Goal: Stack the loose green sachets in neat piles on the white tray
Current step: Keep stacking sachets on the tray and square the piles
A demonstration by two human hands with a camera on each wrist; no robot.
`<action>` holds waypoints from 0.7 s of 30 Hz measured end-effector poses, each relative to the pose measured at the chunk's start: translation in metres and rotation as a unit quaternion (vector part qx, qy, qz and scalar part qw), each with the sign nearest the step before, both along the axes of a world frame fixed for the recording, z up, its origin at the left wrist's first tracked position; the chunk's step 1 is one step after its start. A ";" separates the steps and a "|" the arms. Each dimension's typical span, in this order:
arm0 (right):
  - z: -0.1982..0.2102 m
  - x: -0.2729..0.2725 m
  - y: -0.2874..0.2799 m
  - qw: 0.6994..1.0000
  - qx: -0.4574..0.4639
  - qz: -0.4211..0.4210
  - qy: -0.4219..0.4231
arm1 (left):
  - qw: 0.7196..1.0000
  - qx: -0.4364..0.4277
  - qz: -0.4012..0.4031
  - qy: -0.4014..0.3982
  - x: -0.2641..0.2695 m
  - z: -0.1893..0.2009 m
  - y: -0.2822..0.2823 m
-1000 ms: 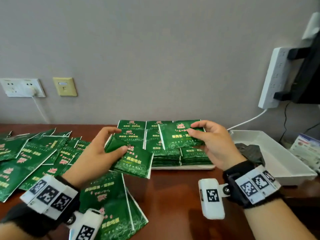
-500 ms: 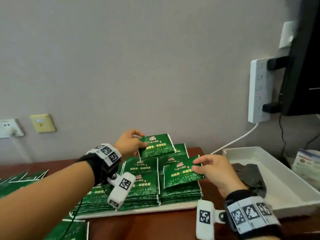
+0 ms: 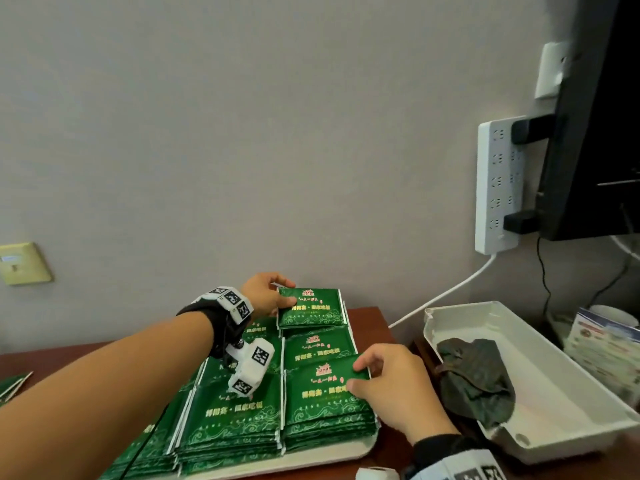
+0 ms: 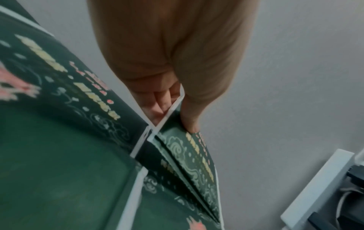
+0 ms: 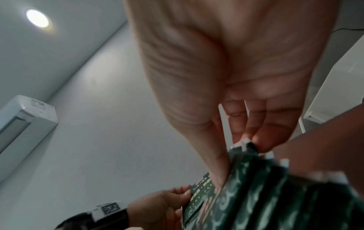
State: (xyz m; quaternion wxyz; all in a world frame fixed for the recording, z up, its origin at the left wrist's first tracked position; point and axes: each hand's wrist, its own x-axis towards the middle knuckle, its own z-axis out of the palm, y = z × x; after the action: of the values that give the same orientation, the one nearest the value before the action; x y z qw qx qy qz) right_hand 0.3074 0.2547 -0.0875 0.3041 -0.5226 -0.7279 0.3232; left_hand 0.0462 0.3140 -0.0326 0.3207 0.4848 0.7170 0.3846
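Note:
A white tray [image 3: 311, 460] on the wooden table carries several piles of green sachets [image 3: 235, 417]. My left hand [image 3: 289, 292] reaches over them and pinches one green sachet [image 3: 311, 306] by its left edge, at the far right pile. The left wrist view shows thumb and fingers [image 4: 189, 115] clamped on that sachet [image 4: 197, 163]. My right hand [image 3: 355, 375] pinches the right edge of another sachet [image 3: 322, 393], which lies on top of the near right pile. In the right wrist view the fingertips [image 5: 262, 140] grip the sachet corner [image 5: 246, 149].
A white bin [image 3: 554, 445] holding a dark cloth [image 3: 474, 379] stands right of the tray. A power strip [image 3: 498, 185] and a black screen [image 3: 595, 133] hang on the wall above it. Leaflets [image 3: 606, 348] lie at far right. Loose sachets [image 3: 14, 382] show at the left edge.
Both hands carried their sachets from over the table to the tray. The left one reached the far right pile, the right one came down onto the near right pile.

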 end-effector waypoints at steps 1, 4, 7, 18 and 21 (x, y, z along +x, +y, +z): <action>0.001 0.000 -0.001 1.000 0.003 0.005 -0.004 | 1.000 -0.001 -0.003 0.012 -0.001 -0.002 0.003; 0.005 0.001 -0.001 1.000 0.019 0.013 -0.017 | 0.998 -0.013 -0.026 0.056 -0.002 -0.008 0.009; 0.006 0.001 -0.002 0.999 0.030 0.018 -0.029 | 0.992 -0.035 -0.052 0.107 0.001 -0.012 0.011; 0.016 0.001 -0.012 0.986 -0.032 0.104 -0.129 | 0.947 -0.023 -0.129 0.294 0.028 -0.007 0.008; 0.018 -0.001 -0.014 0.984 -0.025 0.105 -0.140 | 0.921 -0.058 -0.162 0.350 0.037 -0.009 0.007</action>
State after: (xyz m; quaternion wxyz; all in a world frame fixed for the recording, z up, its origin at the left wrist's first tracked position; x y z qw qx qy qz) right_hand 0.3063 0.2405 -0.0691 0.1508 -0.4909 -0.8057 0.2951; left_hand 0.0832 0.3213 -0.0412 0.1347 0.6791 0.7158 0.0910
